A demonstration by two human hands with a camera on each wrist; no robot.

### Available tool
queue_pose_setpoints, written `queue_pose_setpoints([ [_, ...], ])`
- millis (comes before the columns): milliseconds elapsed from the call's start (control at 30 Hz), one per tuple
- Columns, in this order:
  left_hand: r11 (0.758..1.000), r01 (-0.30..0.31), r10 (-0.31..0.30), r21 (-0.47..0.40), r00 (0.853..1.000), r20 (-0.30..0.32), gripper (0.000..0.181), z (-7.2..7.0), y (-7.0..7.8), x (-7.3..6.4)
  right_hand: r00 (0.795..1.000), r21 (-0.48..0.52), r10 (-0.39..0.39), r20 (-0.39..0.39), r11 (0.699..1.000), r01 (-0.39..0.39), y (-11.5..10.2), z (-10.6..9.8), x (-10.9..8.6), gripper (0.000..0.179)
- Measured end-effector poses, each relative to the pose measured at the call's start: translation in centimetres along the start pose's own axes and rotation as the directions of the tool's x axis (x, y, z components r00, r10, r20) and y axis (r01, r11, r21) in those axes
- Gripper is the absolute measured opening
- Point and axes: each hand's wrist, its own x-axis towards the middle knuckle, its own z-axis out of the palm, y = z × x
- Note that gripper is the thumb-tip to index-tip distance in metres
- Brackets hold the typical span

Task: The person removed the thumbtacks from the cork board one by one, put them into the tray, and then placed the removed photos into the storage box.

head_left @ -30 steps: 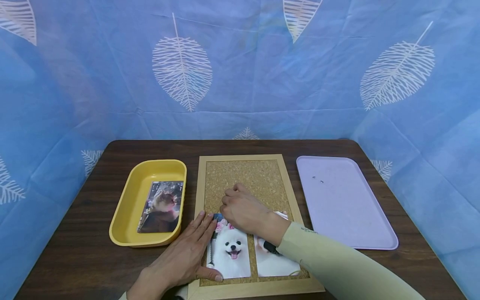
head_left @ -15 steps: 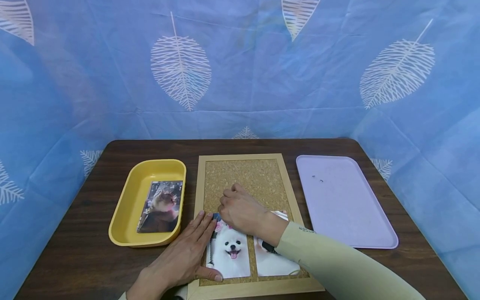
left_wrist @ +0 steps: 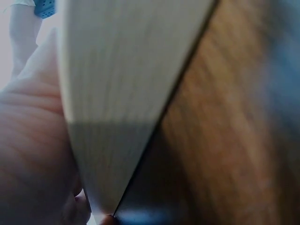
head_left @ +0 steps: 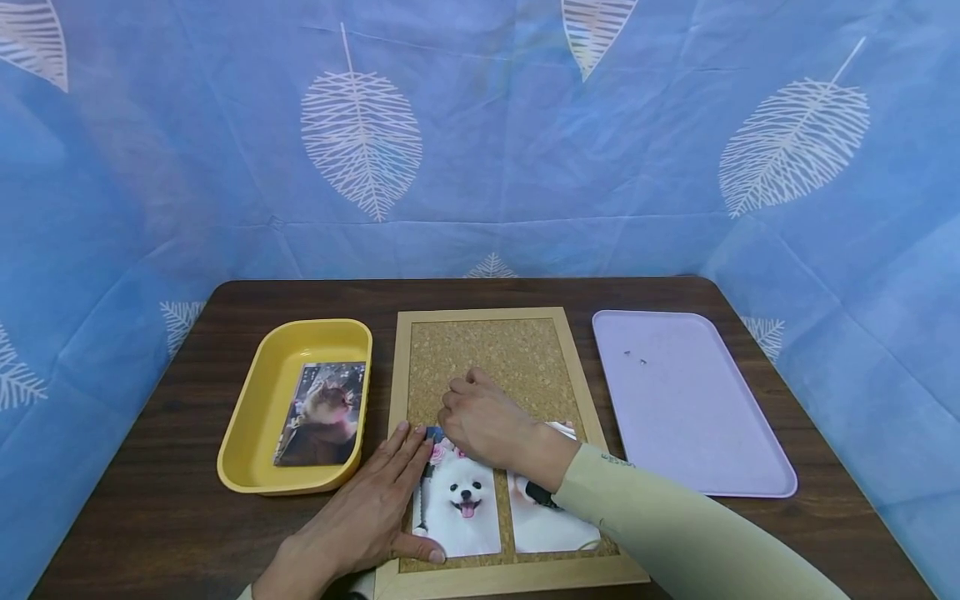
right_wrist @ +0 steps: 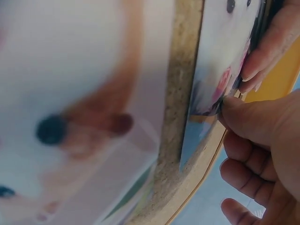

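Note:
My left hand [head_left: 375, 504] lies flat along the left edge of the framed corkboard [head_left: 510, 354], fingers spread over the frame. Its fingertips touch the upper left of a white dog photo [head_left: 465, 500], and its thumb rests at the photo's lower left corner. My right hand [head_left: 487, 421], fingers curled, presses at the top of this photo. In the right wrist view, the right thumb [right_wrist: 236, 112] bears down at the photo's top edge; I cannot tell what is under its tip. A second photo [head_left: 551, 529] lies beside it, partly covered by my right forearm.
Left of the board stands a yellow bin [head_left: 251, 417] holding a cat photo [head_left: 322, 417]. At the right, a lilac tray [head_left: 697, 417] bears two tiny metallic pieces [head_left: 635, 358]. All stand on a dark wooden table [head_left: 142, 467] before a blue leaf-print cloth [head_left: 510, 150].
Both hands stay in place on the board and photo. My right hand shifts only slightly, and the other objects have not moved.

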Motion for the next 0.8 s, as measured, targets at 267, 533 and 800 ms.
queue_pose_setpoints([
  [267,1.000,-0.011,0.011,0.002,1.000,-0.010,0.129,0.07,-0.05,-0.04,1.000,0.009,-0.001,-0.003,1.000,0.001,0.20,0.12,-0.20,0.013],
  [533,1.000,-0.001,0.001,0.001,1.000,-0.010,0.129,0.23,-0.16,-0.13,1.000,0.100,0.030,0.004,0.994,-0.030,0.39,0.41,-0.37,0.010],
  [800,1.000,0.005,-0.005,-0.004,1.000,-0.018,0.129,0.34,-0.22,-0.21,0.999,0.094,0.019,-0.047,0.995,-0.014,0.31,0.34,-0.25,0.011],
])
